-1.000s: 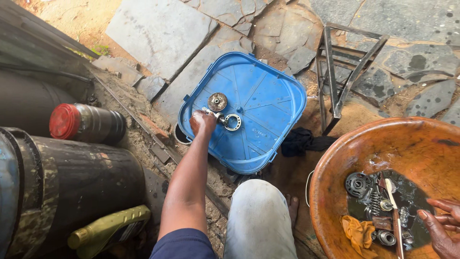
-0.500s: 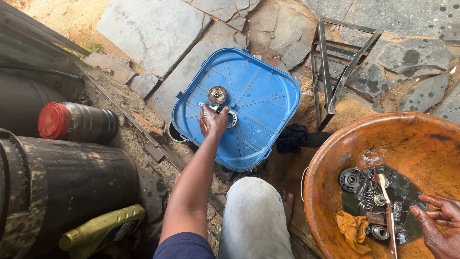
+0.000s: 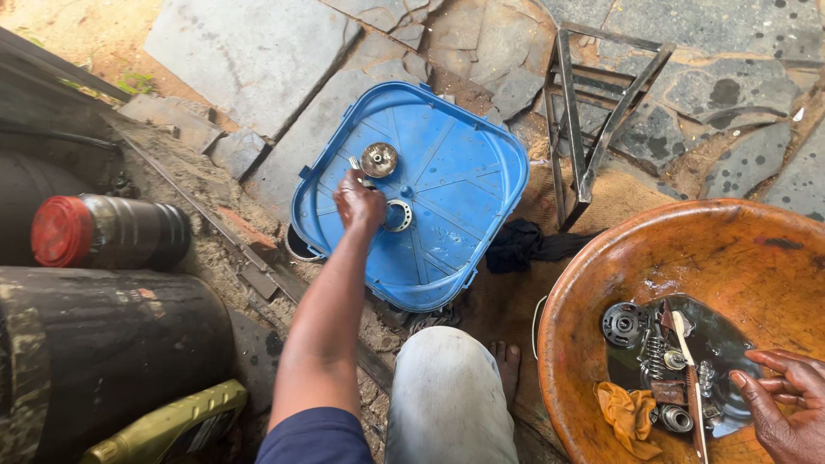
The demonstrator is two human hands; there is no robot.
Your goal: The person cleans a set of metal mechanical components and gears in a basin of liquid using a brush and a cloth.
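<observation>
My left hand reaches out over a blue square plastic lid lying on the ground. Its fingers are closed around a small metal shaft whose tip sticks out above the knuckles. A round metal disc lies just beyond the hand, and a silver ring part lies right beside it. My right hand rests with spread fingers inside an orange basin, at the edge of dark liquid holding a round dark gear, a spring and a brush.
An orange rag lies in the basin. A metal frame and a black cloth sit behind the lid. At left are a red-capped bottle, a black drum and a yellow-green oil bottle. My knee is between them.
My left hand has shifted from beside the ring part to its left, with the small metal shaft in its grip. My right hand has stayed in the basin.
</observation>
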